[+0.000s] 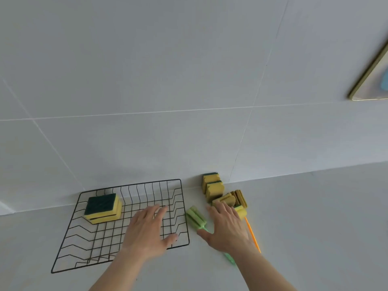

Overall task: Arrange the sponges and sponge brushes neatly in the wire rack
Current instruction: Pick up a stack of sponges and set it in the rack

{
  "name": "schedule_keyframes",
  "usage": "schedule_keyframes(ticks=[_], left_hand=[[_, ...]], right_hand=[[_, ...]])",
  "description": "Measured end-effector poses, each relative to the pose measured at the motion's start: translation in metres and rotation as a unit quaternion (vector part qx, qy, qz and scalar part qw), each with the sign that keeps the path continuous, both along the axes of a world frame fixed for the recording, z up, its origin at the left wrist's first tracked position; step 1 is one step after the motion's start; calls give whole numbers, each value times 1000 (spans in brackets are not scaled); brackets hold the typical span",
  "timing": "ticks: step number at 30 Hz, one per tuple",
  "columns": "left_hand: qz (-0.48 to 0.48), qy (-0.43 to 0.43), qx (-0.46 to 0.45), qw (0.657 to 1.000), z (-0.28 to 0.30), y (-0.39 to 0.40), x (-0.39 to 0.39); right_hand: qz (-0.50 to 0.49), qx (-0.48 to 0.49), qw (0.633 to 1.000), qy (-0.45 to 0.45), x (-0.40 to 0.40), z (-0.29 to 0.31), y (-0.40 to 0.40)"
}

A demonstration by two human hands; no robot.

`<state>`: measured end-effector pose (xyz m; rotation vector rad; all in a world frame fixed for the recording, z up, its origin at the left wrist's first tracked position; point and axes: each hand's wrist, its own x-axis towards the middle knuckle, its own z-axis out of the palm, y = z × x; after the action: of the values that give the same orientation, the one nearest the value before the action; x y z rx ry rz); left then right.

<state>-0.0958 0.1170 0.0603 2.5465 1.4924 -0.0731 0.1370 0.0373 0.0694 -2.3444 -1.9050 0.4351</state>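
Left hand (150,228) over wire rack (63,259), sponges (212,186) beside

right hand (227,227) hides the green brush's handle (230,259) middle; framed picture (371,80) blurred, cut off at right edge

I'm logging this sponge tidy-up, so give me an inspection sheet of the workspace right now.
Surface: pale counter, against a tiled wall.
Job's things: wire rack holds two stacked sponges; loose sponges and green sponge brush, orange-handled brush lie right of it.
Clutter: nothing seen.
Grippers: left hand open over rack; right hand open over the brushes.
Cables: nothing seen.
Surroundings: gold-edged frame on wall.
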Motion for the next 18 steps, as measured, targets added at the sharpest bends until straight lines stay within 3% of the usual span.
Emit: schedule_keyframes(ticks=[9,18], left_hand=[[-11,-12,-28,999,-16,-13,103],[-12,-10,-68,998,-46,3,170]], right_hand=[[-8,-32,999,26,106,-28,-18],[-7,-10,999,48,148,-67,5]])
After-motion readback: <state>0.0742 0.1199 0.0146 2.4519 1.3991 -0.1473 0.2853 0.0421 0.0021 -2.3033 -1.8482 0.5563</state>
